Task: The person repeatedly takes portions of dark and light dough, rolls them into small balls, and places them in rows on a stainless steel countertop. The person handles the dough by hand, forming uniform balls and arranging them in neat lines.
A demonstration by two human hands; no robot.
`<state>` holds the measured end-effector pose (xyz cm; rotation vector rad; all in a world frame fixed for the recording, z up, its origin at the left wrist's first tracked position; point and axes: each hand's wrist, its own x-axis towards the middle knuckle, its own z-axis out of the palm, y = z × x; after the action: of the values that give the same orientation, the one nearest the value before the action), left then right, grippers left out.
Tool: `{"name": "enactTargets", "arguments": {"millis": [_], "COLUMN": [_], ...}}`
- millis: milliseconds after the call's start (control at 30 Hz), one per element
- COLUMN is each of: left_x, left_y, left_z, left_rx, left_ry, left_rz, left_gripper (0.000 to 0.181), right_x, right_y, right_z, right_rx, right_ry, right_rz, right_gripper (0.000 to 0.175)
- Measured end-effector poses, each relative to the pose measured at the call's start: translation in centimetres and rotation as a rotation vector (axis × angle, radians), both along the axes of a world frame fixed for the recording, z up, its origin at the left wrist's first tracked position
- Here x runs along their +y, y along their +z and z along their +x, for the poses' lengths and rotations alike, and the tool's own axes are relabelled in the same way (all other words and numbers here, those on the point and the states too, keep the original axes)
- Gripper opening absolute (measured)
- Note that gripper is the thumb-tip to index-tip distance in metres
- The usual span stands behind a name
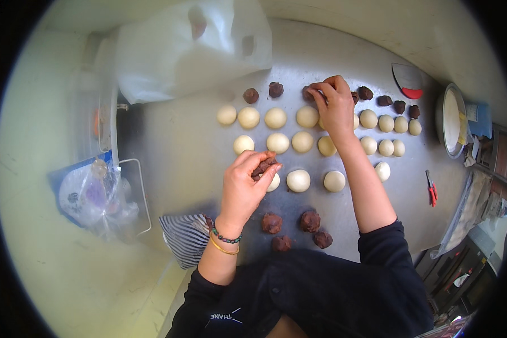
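Note:
My left hand (244,183) holds a lump of dark brown paste (265,167) between thumb and fingers, above a pale dough ball (273,182). Farther up the metal table, my right hand (336,103) has its fingertips pinched on a dark brown paste ball (308,94) in the back row. More paste balls (276,89) lie in that row, some hidden by my right hand. Rows of smooth, round dough balls (275,118) fill the middle of the table, partly covered by my right forearm. Several larger brown paste lumps (272,223) lie close to my body.
A scraper with a red edge (409,84) lies at the back right, near a metal bowl (451,120). Red-handled scissors or pliers (432,190) lie at right. A translucent plastic sheet or bag (186,63) covers the back left. A striped bag (186,238) sits by my left forearm.

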<state>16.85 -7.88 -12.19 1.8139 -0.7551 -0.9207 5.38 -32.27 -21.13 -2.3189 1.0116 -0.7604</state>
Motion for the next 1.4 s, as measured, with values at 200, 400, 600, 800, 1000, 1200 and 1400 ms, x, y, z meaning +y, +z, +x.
{"name": "enactTargets", "arguments": {"millis": [200, 400, 600, 800, 1000, 1200, 1400], "left_x": [-0.8, -2.0, -2.2, -2.6, -3.2, -3.1, -2.4], "left_y": [0.7, 1.0, 1.1, 1.3, 0.3, -0.2, -0.8], "left_z": [-0.5, -2.4, -3.5, -4.3, -3.5, -3.1, -2.4], "left_rx": [0.035, -0.267, -0.407, -0.313, -0.074, -0.034, -0.005], "left_ry": [0.078, -0.138, -0.235, -0.168, -0.176, -0.103, -0.037], "left_rz": [-0.095, -0.111, -0.163, -0.113, 0.001, -0.048, -0.042], "left_gripper": [0.028, 0.031, 0.026, 0.019, 0.017, 0.019, 0.020], "right_x": [3.2, 9.5, 9.5, 9.2, 3.9, -2.1, -2.2], "right_y": [6.0, 8.4, 8.1, 9.2, 7.2, 1.9, -0.6], "right_z": [-2.5, -6.3, -7.1, -7.6, -7.2, -5.4, -4.8], "right_rx": [-0.241, -0.238, -0.240, -0.084, -0.251, -0.112, 0.063], "right_ry": [-0.113, 0.195, 0.027, 0.146, -0.104, -0.069, -0.013], "right_rz": [0.489, 1.363, 1.429, 0.975, 0.832, 0.130, -0.176], "right_gripper": [0.025, 0.030, 0.023, 0.015, 0.016, 0.019, 0.023]}}
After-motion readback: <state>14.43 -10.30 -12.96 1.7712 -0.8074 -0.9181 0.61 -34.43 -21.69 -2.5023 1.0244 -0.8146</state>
